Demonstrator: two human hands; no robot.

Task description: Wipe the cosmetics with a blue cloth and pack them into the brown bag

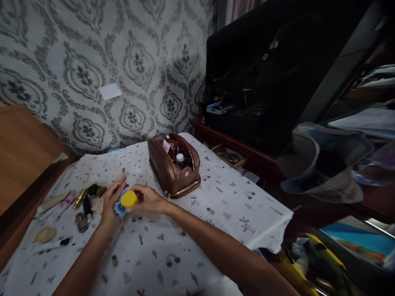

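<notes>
My right hand (149,200) is closed round the side of a yellow round-topped container (128,199). Close against it, my left hand (110,201) is closed on a crumpled blue cloth (119,208) that touches the container's left side. Parts of the cloth are hidden by the fingers. Just behind my hands stands an unzipped brown makeup bag (160,172), with a white-capped bottle (180,158) and other small items inside. To the left lie a gold tube (80,199), a black tube (87,207), a small brownish bottle (81,222) and a beige oval sponge (45,234).
A white patterned cloth (173,263) covers the table. At the right stand a large black television (243,82) and a small tray (234,159) on a dark red-brown stand. A grey vase-like vessel (327,164) is nearer me. Patterned wallpaper (138,65) rises behind.
</notes>
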